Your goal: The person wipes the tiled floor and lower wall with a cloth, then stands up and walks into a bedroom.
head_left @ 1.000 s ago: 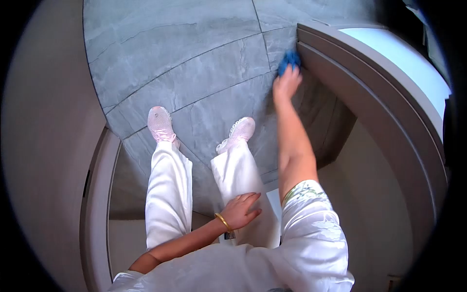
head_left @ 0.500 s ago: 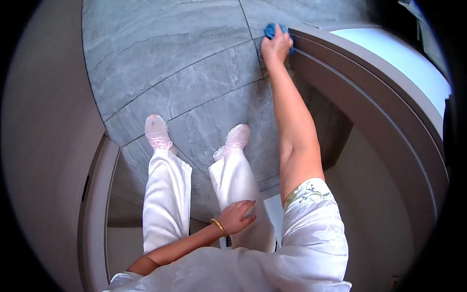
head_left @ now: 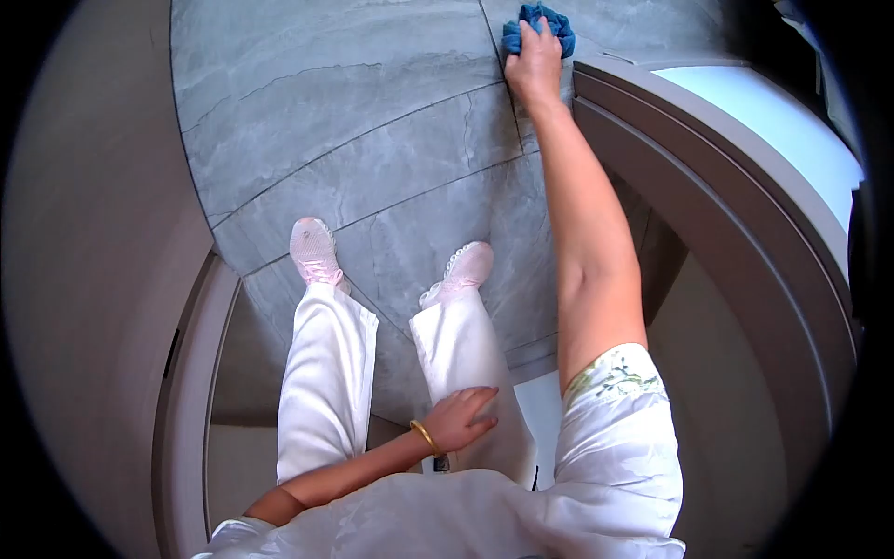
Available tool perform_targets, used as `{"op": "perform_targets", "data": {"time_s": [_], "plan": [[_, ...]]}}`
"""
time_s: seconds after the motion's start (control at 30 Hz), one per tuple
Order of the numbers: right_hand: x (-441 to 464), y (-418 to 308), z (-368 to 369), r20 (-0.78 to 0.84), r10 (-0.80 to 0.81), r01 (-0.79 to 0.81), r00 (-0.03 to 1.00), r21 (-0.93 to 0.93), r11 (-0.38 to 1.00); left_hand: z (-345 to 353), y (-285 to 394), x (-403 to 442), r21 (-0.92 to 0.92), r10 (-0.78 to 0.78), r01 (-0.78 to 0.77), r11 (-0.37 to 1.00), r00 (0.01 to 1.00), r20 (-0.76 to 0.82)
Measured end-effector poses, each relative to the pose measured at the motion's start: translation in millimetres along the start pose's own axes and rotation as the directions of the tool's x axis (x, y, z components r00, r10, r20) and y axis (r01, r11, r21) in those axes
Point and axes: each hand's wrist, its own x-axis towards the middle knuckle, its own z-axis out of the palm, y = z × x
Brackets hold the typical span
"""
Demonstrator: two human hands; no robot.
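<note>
In the head view, my right hand [head_left: 536, 73] reaches far forward, its fingers closed on a crumpled blue cloth [head_left: 563, 28]. The cloth is on or just above the grey tiled floor [head_left: 372, 121], by the near corner of a long taupe panel [head_left: 708, 172]; whether it touches the floor I cannot tell. My left hand [head_left: 461, 419], a gold bangle [head_left: 424, 436] at its wrist, rests on the white trousers [head_left: 463, 359] at my right leg. Its fingers are spread and nothing is in them.
Both pale pink shoes [head_left: 315, 250] stand on the tiles. A taupe wall or door [head_left: 88, 233] rises along the left, with a frame edge [head_left: 191, 401] near my left leg. At the upper right a bright white surface [head_left: 764, 107] lies beyond the panel.
My right hand and the blue cloth have moved farther forward, past the panel's corner. The whole view has shifted slightly right; my left hand stays on the leg.
</note>
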Motion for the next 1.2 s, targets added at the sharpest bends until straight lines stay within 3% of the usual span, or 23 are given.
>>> {"op": "perform_targets", "data": {"time_s": [0.13,0.2,0.23,0.27,0.33,0.4,0.43,0.47,0.5,0.57,0.63,0.7,0.73,0.8,0.83,0.9,0.97,1.03,1.13,1.2], "plan": [[-110,-40,-7,0.131,-0.064,0.064,0.989,0.001,0.998,-4,-2,1,0.095,0.030,-0.027,0.995,0.999,-0.035],[-193,-54,-16,0.335,0.059,-0.075,0.940,0.035,0.997,-7,-17,-2,0.127,0.068,-0.063,0.990,0.997,-0.035],[-216,-59,-34,0.649,0.132,-0.182,0.749,0.010,0.983,-11,-34,-6,0.081,-0.008,0.008,0.997,1.000,0.002],[-239,-65,-51,0.872,0.186,-0.244,0.453,-0.079,0.967,-16,-48,-19,0.176,-0.057,0.060,0.983,0.998,-0.019],[-292,-76,-80,0.846,0.142,-0.361,0.514,0.063,0.931,-13,-93,-48,0.384,-0.256,0.251,0.889,0.966,-0.040],[-332,-92,-122,0.714,0.259,-0.566,0.651,0.229,0.792,-14,-68,-80,0.348,-0.348,0.360,0.866,0.932,-0.100],[-341,-103,-151,0.757,0.292,-0.671,0.584,0.248,0.698,-3,-89,-98,0.093,-0.336,0.357,0.929,0.923,-0.185],[-331,-129,-210,0.663,0.288,-0.622,0.691,0.341,0.705,1,-104,-114,-0.162,-0.334,0.300,0.940,0.907,-0.257],[-335,-144,-244,0.718,0.299,-0.722,0.628,0.395,0.568,-7,-87,-135,-0.174,-0.315,0.274,0.946,0.906,-0.284],[-363,-143,-278,0.809,0.267,-0.733,0.524,0.268,0.625,-14,-38,-181,-0.186,-0.269,0.216,0.959,0.901,-0.341],[-361,-171,-345,0.795,0.181,-0.523,0.580,0.193,0.831,-16,-8,-236,-0.170,-0.240,0.187,0.967,0.889,-0.389],[-369,-188,-377,0.829,0.361,-0.846,0.427,0.225,0.483,-25,7,-278,-0.123,-0.230,0.196,0.973,0.872,-0.433],[-337,-213,-435,0.893,0.360,-0.959,0.270,0.218,0.179,-32,2,-293,-0.086,-0.237,0.222,0.971,0.866,-0.441],[-324,-212,-469,0.845,0.291,-0.850,0.449,0.303,0.432,-27,38,-331,-0.007,-0.287,0.328,0.945,0.815,-0.503],[-313,-220,-496,0.811,0.241,-0.764,0.532,0.337,0.551,-36,37,-343,0.121,-0.277,0.382,0.916,0.822,-0.498],[-284,-237,-540,0.759,0.315,-0.791,0.570,0.404,0.459,-57,39,-364,0.238,-0.392,0.552,0.799,0.779,-0.490],[-241,-276,-616,0.753,0.330,-0.822,0.570,0.528,0.214,-98,32,-368,0.378,-0.446,0.591,0.712,0.798,-0.406],[-220,-267,-639,0.679,0.338,-0.758,0.652,0.573,0.311,-141,51,-359,0.451,-0.466,0.627,0.635,0.776,-0.425],[-194,-269,-679,0.551,0.388,-0.668,0.738,0.676,0.311,-167,181,-387,0.262,-0.372,0.604,0.753,0.719,-0.588],[-177,-264,-699,0.484,0.415,-0.630,0.771,0.675,0.384,-203,215,-374,0.353,-0.243,0.524,0.775,0.763,-0.599]]}}
